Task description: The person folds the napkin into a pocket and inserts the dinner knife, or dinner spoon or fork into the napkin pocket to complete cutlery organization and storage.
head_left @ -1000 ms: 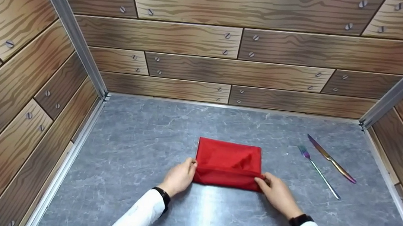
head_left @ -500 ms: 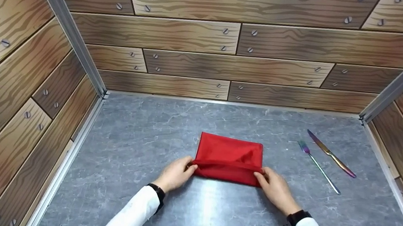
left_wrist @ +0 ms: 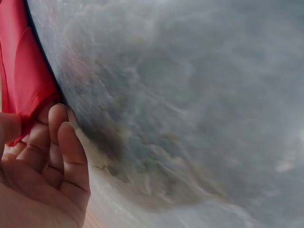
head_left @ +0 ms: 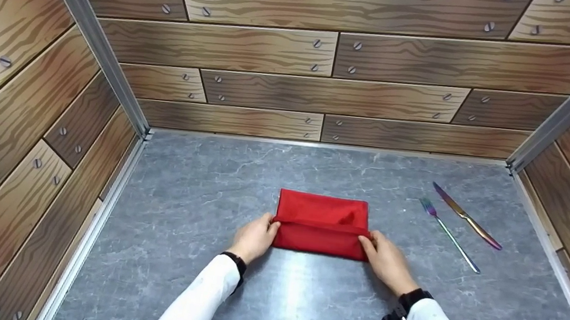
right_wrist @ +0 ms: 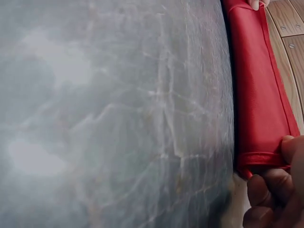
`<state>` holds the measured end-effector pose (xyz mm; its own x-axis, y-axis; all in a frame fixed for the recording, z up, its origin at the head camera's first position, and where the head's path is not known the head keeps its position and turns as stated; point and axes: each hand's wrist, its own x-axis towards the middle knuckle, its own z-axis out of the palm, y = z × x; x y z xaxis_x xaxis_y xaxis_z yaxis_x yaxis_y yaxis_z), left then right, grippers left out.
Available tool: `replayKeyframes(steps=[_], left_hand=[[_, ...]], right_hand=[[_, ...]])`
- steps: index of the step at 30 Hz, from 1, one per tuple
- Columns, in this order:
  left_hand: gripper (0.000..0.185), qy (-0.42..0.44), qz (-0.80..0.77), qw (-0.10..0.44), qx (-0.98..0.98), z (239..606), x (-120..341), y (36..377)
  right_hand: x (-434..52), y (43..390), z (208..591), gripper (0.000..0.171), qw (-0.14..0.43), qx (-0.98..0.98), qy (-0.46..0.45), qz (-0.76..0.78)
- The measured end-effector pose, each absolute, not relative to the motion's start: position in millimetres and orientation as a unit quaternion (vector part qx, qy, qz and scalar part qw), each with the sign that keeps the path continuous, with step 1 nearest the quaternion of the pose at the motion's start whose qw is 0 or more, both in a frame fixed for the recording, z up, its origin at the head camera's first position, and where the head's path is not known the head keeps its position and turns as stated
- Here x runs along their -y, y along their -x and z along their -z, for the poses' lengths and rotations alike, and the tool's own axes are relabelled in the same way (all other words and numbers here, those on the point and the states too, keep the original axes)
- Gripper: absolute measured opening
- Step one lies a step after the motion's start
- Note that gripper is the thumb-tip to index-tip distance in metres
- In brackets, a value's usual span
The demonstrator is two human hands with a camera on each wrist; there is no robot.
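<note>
Wood-patterned walls (head_left: pixel 266 89) printed with planks and screw heads close in a grey, marbled table (head_left: pixel 198 182), with a pale metal strip (head_left: pixel 245 138) running along its back edge. Light shines off the table in front of a red cloth (head_left: pixel 319 240), which lies near the middle, folded into a neat rectangle wider than it is deep. The cloth is plain and bright, with a faint sheen. Its near part is turned up as a band across the width, and the band's upper edge makes a slightly darker, nearly straight line. Behind that line the cloth is mostly smooth, apart from a small dark crease toward the right side. In the right wrist view, a stitched hem shows at the end of the band.

The left hand (head_left: pixel 254 238) pinches the left end of the band, thumb over the cloth. The right hand (head_left: pixel 388 260) pinches the right end the same way, its other fingers curled below the edge. To the right of the cloth, well apart from it, lie a rainbow-tinted fork (head_left: pixel 450 234) and knife (head_left: pixel 464 216), both slanting.
</note>
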<state>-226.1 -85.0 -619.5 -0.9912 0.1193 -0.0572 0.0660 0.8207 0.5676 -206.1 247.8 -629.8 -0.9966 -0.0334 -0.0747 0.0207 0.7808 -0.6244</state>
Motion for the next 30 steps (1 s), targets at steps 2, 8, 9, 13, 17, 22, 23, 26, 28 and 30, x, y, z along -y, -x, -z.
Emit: replayKeyframes(steps=[2, 8, 9, 13, 17, 22, 23, 26, 28, 30], left_hand=[[0.021, -0.038, -0.283, 0.046, -0.957, 620, 81, 228], [0.022, -0.017, -0.267, 0.033, -0.963, 621, 73, 232], [0.022, -0.016, -0.265, 0.030, -0.964, 621, 72, 232], [0.022, -0.016, -0.255, 0.016, -0.967, 623, 68, 232], [0.024, -0.018, -0.241, -0.002, -0.970, 628, 67, 231], [0.026, -0.016, -0.224, -0.008, -0.974, 631, 66, 232], [0.026, -0.014, -0.222, -0.007, -0.975, 631, 65, 232], [0.026, -0.006, -0.220, -0.004, -0.976, 631, 63, 233], [0.026, -0.001, -0.216, -0.010, -0.976, 631, 62, 233], [0.025, 0.003, -0.209, -0.022, -0.978, 632, 61, 233]], right_hand=[[-246, 209, 630, 0.029, 0.038, -0.944, 0.001, 0.327], [-243, 215, 631, 0.027, 0.030, -0.945, -0.003, 0.327], [-242, 216, 631, 0.028, 0.030, -0.945, -0.004, 0.326], [-241, 217, 629, 0.029, 0.025, -0.944, -0.011, 0.328], [-241, 213, 627, 0.030, 0.019, -0.940, -0.017, 0.341], [-242, 212, 629, 0.030, 0.017, -0.938, -0.027, 0.345], [-242, 213, 630, 0.031, 0.017, -0.938, -0.030, 0.346], [-241, 214, 632, 0.030, 0.016, -0.938, -0.036, 0.345], [-240, 215, 633, 0.029, 0.009, -0.939, -0.037, 0.341], [-238, 216, 635, 0.026, -0.001, -0.940, -0.037, 0.338]])
